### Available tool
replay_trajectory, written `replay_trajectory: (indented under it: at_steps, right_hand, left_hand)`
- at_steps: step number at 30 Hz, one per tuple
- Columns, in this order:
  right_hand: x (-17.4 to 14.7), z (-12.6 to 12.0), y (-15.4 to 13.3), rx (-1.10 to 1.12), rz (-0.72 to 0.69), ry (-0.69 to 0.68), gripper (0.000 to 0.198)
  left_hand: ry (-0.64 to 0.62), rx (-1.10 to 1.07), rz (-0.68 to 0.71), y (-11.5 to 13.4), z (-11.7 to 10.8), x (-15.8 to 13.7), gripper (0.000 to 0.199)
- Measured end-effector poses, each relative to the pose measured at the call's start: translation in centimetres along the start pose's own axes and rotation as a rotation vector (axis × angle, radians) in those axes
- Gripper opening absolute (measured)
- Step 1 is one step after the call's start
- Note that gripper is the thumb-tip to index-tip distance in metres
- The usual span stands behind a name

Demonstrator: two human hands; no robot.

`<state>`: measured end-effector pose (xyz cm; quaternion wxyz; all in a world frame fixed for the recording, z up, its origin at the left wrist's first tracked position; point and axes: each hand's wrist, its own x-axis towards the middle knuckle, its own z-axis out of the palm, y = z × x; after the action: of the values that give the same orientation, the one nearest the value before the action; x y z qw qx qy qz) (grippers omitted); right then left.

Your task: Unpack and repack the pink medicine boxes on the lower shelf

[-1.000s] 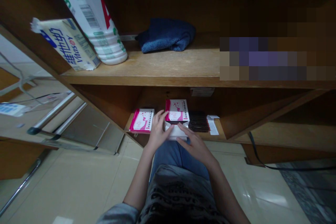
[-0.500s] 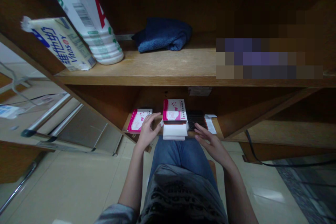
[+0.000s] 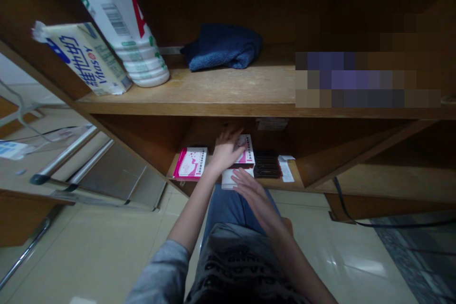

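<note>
A pink and white printed box [image 3: 246, 154] lies in the lower compartment, with its white flap [image 3: 227, 181] standing out towards me. My left hand [image 3: 227, 149] is over the left part of this box, fingers spread and reaching to its far side; whether it presses on it I cannot tell. Over the flap is my right hand [image 3: 249, 186], its fingers stretched out and holding nothing I can see. A second pink and white box [image 3: 191, 162] lies to the left. To the right is a row of dark, thin packets [image 3: 267, 165] beside a white paper slip [image 3: 286, 169].
On the shelf [image 3: 228, 95] above stand a Vitasoy carton [image 3: 87, 59] and a large white bottle [image 3: 131, 33], near a folded blue cloth [image 3: 224, 47]. A blurred patch covers the shelf's right side. At left is a metal-framed piece [image 3: 81, 166]; a black cable [image 3: 356, 218] hangs at right.
My left hand has moved right and forward onto the box. My right hand has shifted left, from beside the dark packets to over the white flap.
</note>
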<state>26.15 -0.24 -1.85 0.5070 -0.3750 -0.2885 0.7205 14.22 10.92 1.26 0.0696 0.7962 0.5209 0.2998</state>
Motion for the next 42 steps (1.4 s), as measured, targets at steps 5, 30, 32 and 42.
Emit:
replay_trajectory:
  at_steps: [5, 30, 32, 42]
  right_hand:
    - [1.4, 0.4, 1.2, 0.401, 0.123, -0.016, 0.024]
    - [3.0, 0.3, 0.9, 0.508, 0.135, 0.064, 0.011]
    - [2.8, 0.4, 1.0, 0.505, 0.128, 0.045, 0.013]
    - [2.0, 1.2, 1.2, 0.601, 0.175, 0.059, 0.022]
  left_hand:
    - [-0.22, 0.192, -0.078, -0.2, 2.2, 3.0, 0.052]
    - [-0.397, 0.214, -0.172, -0.4, 2.7, 4.0, 0.058]
    - [-0.412, 0.211, -0.168, -0.4, 2.6, 4.0, 0.057]
    - [-0.385, 0.201, -0.148, -0.8, 2.9, 3.9, 0.053]
